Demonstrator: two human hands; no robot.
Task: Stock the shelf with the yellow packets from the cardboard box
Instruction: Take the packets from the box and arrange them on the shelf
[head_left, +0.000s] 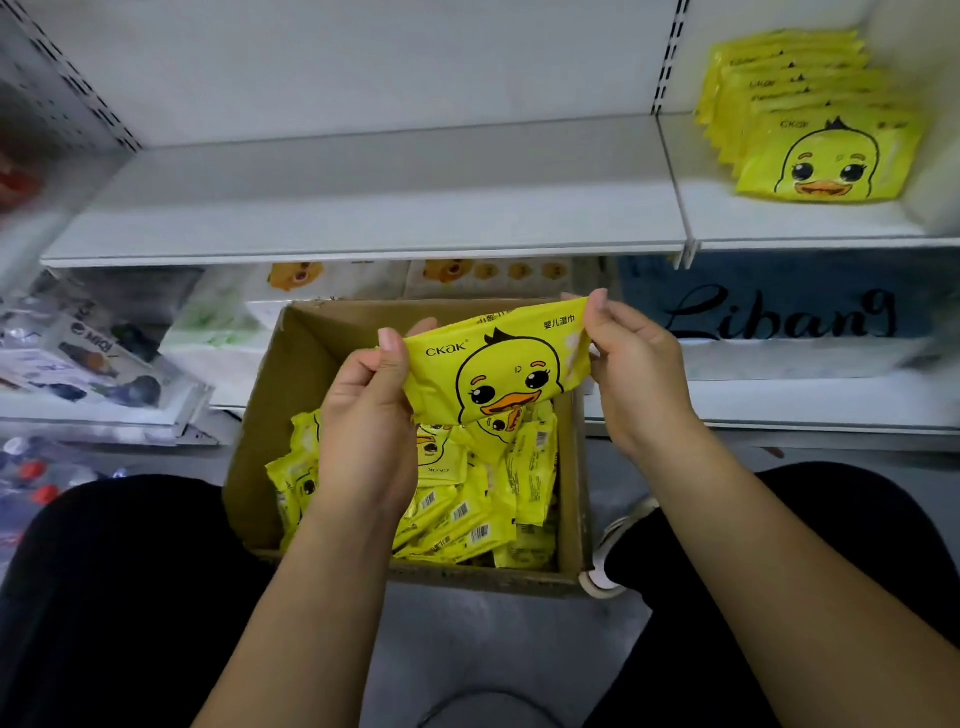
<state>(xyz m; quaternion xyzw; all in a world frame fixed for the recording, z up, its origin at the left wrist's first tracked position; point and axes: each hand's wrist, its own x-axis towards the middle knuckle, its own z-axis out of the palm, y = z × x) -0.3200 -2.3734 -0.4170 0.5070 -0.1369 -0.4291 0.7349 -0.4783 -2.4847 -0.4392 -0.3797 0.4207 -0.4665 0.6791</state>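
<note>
A yellow packet with a duck face is held above the open cardboard box. My left hand pinches its left end and my right hand pinches its right end. A second packet seems to lie just beneath it. Several more yellow packets lie loose in the box. A row of several yellow packets stands on the white shelf at the upper right.
The lower shelf holds white tissue packs on the left and a blue "Libang" pack on the right. Boxed goods lie at far left. My knees flank the box on the grey floor.
</note>
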